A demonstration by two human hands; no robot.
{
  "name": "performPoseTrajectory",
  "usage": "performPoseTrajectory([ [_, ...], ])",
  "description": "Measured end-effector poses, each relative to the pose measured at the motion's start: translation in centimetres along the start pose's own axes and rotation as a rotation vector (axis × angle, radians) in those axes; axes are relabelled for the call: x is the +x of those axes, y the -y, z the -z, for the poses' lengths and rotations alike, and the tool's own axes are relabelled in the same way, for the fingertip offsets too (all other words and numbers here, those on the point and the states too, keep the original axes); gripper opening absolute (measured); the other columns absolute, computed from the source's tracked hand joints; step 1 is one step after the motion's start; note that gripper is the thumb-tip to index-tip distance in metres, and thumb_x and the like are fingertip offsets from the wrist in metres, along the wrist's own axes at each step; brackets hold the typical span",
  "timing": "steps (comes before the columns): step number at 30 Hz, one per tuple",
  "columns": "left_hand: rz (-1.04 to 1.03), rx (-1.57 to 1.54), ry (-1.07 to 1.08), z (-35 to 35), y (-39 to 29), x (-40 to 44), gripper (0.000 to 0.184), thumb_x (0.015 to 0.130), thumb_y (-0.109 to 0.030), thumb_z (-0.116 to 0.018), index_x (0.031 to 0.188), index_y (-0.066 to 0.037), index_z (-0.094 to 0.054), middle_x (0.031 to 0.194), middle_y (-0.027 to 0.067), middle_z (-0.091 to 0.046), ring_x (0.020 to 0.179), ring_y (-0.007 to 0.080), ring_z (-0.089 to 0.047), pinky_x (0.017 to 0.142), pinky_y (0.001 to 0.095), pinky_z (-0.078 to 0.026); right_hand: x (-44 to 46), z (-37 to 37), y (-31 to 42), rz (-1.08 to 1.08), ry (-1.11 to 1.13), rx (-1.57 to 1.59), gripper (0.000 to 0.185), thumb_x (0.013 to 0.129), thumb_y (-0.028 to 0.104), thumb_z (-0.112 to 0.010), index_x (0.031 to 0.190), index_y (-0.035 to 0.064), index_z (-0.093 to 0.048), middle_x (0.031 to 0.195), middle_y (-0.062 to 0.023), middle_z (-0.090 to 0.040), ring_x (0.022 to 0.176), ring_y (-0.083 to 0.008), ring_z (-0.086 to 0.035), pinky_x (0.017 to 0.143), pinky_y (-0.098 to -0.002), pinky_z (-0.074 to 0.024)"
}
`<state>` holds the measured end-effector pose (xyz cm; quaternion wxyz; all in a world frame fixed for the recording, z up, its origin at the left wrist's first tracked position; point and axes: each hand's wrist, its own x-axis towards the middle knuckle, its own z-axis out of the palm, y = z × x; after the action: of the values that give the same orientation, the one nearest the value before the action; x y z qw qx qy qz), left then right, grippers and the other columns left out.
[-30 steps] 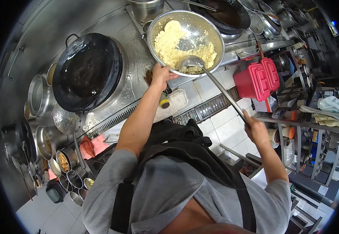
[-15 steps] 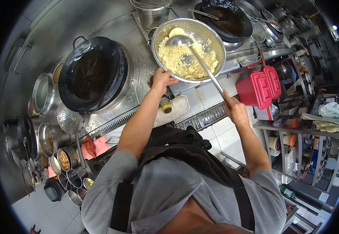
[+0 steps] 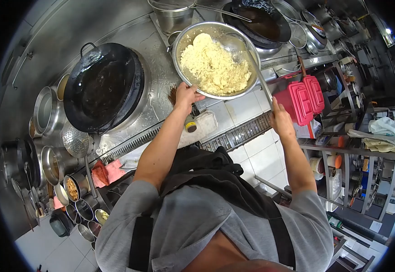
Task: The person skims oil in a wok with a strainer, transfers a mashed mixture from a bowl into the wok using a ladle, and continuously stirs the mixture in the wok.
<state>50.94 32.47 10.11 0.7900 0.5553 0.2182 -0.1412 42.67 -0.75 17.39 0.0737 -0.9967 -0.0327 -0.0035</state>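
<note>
A wide steel mixing bowl stands at the counter's front edge, holding a heap of pale yellow, grainy food that looks like rice. My left hand grips the near-left rim, fingers closed on it. In my right hand is the long handle of a steel ladle. The ladle's head rests inside the bowl by the far-right wall, beside the food; its outline is hard to make out against the metal.
Left of the bowl sits a large black wok with dark liquid; another wok is behind right. A perforated skimmer lies at left near several pots. Red lidded containers and a metal rack stand at right.
The ladle's head has moved from the top of the food to the bowl's right side, and my right hand has shifted slightly right. The food is now heaped toward the middle.
</note>
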Motion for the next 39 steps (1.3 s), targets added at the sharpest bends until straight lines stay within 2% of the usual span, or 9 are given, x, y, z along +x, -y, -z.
performPoseTrajectory([
  [8, -0.01, -0.054, 0.007, 0.2, 0.4, 0.3, 0.022, 0.095, -0.007, -0.049, 0.112, 0.005, -0.044, 0.109, 0.0188, -0.055, 0.09, 0.0299, -0.065, 0.073, 0.0369, -0.06, -3.8, 4.3, 2.1, 0.1, 0.151, 0.396, 0.056, 0.077, -0.001, -0.056, 0.133, 0.0, -0.045, 0.088, -0.0258, -0.059, 0.081, -0.0443, -0.059, 0.071, -0.0498, -0.0453],
  [15, -0.038, -0.067, 0.004, -0.1, 0.7, 0.6, 0.021, 0.094, -0.006, -0.049, 0.111, 0.005, -0.044, 0.107, 0.0188, -0.056, 0.089, 0.0292, -0.065, 0.073, 0.037, -0.059, -1.7, 1.7, 0.4, 0.053, 0.061, 0.075, 0.054, 0.08, 0.001, -0.055, 0.132, -0.0041, -0.042, 0.09, -0.0268, -0.058, 0.081, -0.0441, -0.059, 0.071, -0.0515, -0.0457],
  [16, -0.042, -0.066, -0.004, -0.2, 0.7, 0.6, 0.021, 0.094, -0.006, -0.05, 0.111, 0.005, -0.044, 0.107, 0.0183, -0.056, 0.089, 0.0288, -0.065, 0.073, 0.0369, -0.059, -2.5, 0.2, -0.2, 0.129, 0.049, 0.171, 0.052, 0.081, 0.003, -0.055, 0.131, -0.0055, -0.042, 0.088, -0.0284, -0.06, 0.081, -0.0462, -0.058, 0.073, -0.0502, -0.0467],
  [17, -0.043, -0.067, -0.014, -0.2, 0.8, 0.5, 0.021, 0.094, -0.006, -0.05, 0.111, 0.005, -0.044, 0.106, 0.0179, -0.056, 0.089, 0.0283, -0.065, 0.073, 0.0368, -0.059, -3.8, 0.3, 0.8, 0.084, 0.145, 0.228, 0.056, 0.082, 0.006, -0.058, 0.133, -0.0075, -0.04, 0.081, -0.0237, -0.061, 0.068, -0.0381, -0.061, 0.065, -0.0456, -0.0495],
  [19, -0.046, -0.076, -0.013, -0.2, 1.2, 0.9, 0.021, 0.094, -0.005, -0.05, 0.111, 0.004, -0.044, 0.105, 0.0176, -0.056, 0.087, 0.0275, -0.065, 0.072, 0.0356, -0.06, -5.2, 3.3, 5.3, -0.334, 0.452, 0.669, 0.06, 0.082, 0.01, -0.06, 0.135, -0.0089, -0.038, 0.072, -0.0136, -0.058, 0.053, -0.0238, -0.058, 0.048, -0.0381, -0.0487],
  [21, -0.054, -0.078, -0.008, -0.3, 0.9, 0.4, 0.02, 0.094, -0.005, -0.05, 0.111, 0.004, -0.045, 0.105, 0.0173, -0.056, 0.085, 0.0268, -0.066, 0.07, 0.0345, -0.06, -6.0, 2.5, 6.4, -0.505, 0.514, 1.196, 0.054, 0.084, 0.008, -0.058, 0.134, -0.0032, -0.042, 0.071, -0.0035, -0.051, 0.047, -0.0118, -0.053, 0.035, -0.0293, -0.0429],
  [29, -0.087, 0.07, -0.021, 0.2, -0.3, 0.9, 0.021, 0.093, -0.004, -0.05, 0.112, 0.004, -0.045, 0.103, 0.0171, -0.058, 0.08, 0.0249, -0.067, 0.063, 0.0321, -0.06, -5.3, 3.0, 10.4, -0.671, 0.537, 1.691, 0.054, 0.085, 0.013, -0.057, 0.132, -0.0059, -0.039, 0.073, -0.0052, -0.052, 0.045, -0.013, -0.049, 0.034, -0.0262, -0.04],
  [35, -0.056, 0.186, -0.039, 1.6, -0.9, 2.1, 0.024, 0.092, -0.003, -0.049, 0.115, 0.003, -0.046, 0.101, 0.0148, -0.059, 0.076, 0.0229, -0.067, 0.06, 0.0317, -0.06, -3.8, 2.6, 13.7, -0.668, 0.482, 1.82, 0.027, 0.085, 0.013, -0.056, 0.107, -0.0012, -0.049, 0.071, -0.0052, -0.052, 0.043, -0.0128, -0.047, 0.032, -0.0243, -0.0361],
  [39, -0.082, 0.152, -0.005, 2.6, -1.5, 2.7, 0.024, 0.091, -0.003, -0.049, 0.114, 0.004, -0.046, 0.1, 0.0152, -0.059, 0.076, 0.0232, -0.067, 0.061, 0.0321, -0.06, -5.2, 1.2, 10.4, -0.569, 0.569, 2.317, 0.027, 0.085, 0.013, -0.054, 0.109, -0.0011, -0.05, 0.075, -0.0056, -0.05, 0.042, -0.0113, -0.046, 0.03, -0.0227, -0.034],
])
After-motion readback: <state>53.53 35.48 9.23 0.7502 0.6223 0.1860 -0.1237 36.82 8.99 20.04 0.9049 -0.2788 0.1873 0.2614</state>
